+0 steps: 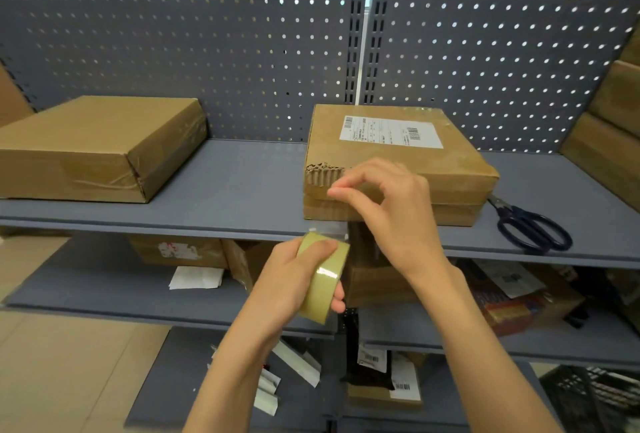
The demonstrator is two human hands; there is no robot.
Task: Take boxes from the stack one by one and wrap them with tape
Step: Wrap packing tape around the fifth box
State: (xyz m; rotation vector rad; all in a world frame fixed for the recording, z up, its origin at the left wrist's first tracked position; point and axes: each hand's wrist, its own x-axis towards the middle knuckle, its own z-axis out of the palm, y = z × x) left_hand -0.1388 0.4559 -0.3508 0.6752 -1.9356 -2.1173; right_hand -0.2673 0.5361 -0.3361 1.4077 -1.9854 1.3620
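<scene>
Box (398, 169): flat corrugated cardboard, torn front corner.

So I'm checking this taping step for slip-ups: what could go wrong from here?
The box has a torn, frayed front corner, so tape may bond poorly there. The left hand holds the tape roll off the shelf edge; a slack strip could fold onto itself. The scissors lie near the rim and could get knocked off.

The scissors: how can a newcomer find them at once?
Look at the grey upper shelf before the pegboard. On its right stands a cardboard box with a white label; the scissors lie just right of it, near the shelf's front edge. Their dark looped handles distinguish them from the brown boxes.
</scene>
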